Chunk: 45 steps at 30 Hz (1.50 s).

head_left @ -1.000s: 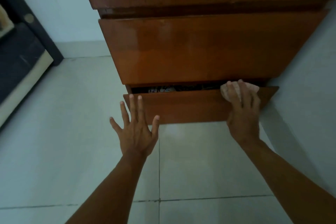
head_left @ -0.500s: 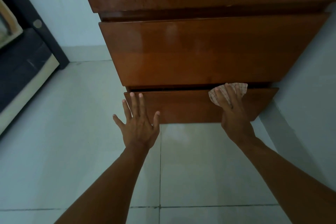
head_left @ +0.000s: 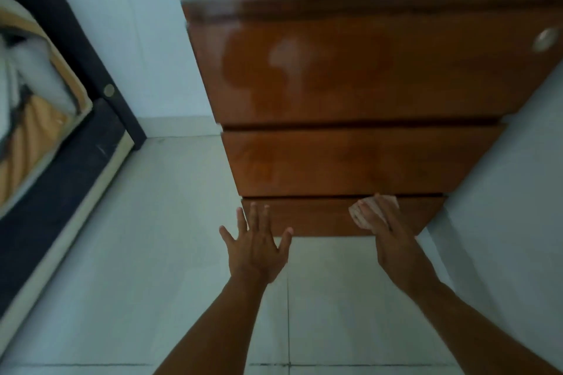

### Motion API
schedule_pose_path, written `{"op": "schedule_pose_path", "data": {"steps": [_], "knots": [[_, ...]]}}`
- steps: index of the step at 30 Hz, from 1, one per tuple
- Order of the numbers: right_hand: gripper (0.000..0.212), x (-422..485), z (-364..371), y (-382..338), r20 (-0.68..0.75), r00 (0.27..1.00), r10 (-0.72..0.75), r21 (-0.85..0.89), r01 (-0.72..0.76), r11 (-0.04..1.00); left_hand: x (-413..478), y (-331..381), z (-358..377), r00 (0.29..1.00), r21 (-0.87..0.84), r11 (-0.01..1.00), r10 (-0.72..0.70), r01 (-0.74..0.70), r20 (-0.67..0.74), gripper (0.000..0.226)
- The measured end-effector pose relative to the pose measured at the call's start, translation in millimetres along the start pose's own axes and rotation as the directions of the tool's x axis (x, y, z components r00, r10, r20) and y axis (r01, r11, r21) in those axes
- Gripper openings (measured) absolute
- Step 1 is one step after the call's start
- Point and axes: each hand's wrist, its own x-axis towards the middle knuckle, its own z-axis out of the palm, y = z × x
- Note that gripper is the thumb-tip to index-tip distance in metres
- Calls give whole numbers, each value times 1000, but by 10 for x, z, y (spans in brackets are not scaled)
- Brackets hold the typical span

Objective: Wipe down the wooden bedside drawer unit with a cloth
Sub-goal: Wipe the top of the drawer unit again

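I have my right hand [head_left: 393, 240] flat against the lowest drawer front [head_left: 320, 218] of the glossy reddish-brown wooden bedside drawer unit [head_left: 350, 79], fingers together and pressing a small pale checked cloth [head_left: 359, 213] onto the wood near its upper edge, right of centre. Holding the cloth under an open palm rather than bunched in a fist spreads it out, which I judge gives the widest wiping contact on a flat panel. My left hand [head_left: 256, 248] is empty, fingers spread apart, its fingertips [head_left: 253, 207] over the left end of that same drawer front; whether they touch it I cannot tell. I read it as bracing, so the drawer cannot slide while I rub. The two upper drawer fronts show patchy sheen, and a round metal knob [head_left: 547, 39] sits at the top one's right. The unit stands on pale floor tiles [head_left: 152, 253], against the wall beside a dark-framed bed [head_left: 61, 137].
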Motion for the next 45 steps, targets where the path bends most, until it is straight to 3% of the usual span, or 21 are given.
{"op": "schedule_pose_path", "data": {"steps": [5, 10, 12, 16, 20, 26, 37, 40, 42, 45], "knots": [[98, 545, -1391, -1069, 149, 986, 73, 95, -88, 992, -529, 124, -1702, 991, -8, 997, 71, -71, 111, 86], [102, 1535, -2923, -1866, 180, 984, -10, 80, -5, 997, -827, 100, -3584, 989, -51, 994, 102, -97, 108, 71], [98, 2046, -3440, -2056, 130, 991, -16, 74, 7, 997, -791, 47, -4291, 990, -81, 992, 108, -101, 94, 70], [93, 3058, -4115, -2194, 127, 992, 25, 64, -33, 997, -512, -50, -5509, 990, -61, 992, 112, -107, 90, 71], [82, 3986, -4374, -2238, 163, 986, 46, 68, -58, 996, -13, -82, -6250, 992, -42, 993, 111, -108, 60, 71], [82, 5069, -3895, -1788, 253, 964, 82, 89, -107, 990, 1095, 14, -6399, 988, -27, 994, 112, -110, 105, 71], [82, 6502, -1789, -645, 503, 859, 92, 131, -181, 975, 3327, 170, -5316, 949, -14, 991, 132, -133, 286, 61], [70, 6745, -1484, -532, 479, 875, 74, 140, -160, 977, 3615, 167, -5054, 930, 13, 987, 147, -161, 336, 59], [55, 6841, -1327, -450, 487, 872, 43, 68, -87, 994, 3712, 158, -4921, 921, 46, 985, 138, -166, 365, 58], [57, 6843, -1191, -423, 621, 771, 143, -82, -117, 990, 3698, 127, -4782, 934, 54, 987, 123, -149, 337, 58]]}}
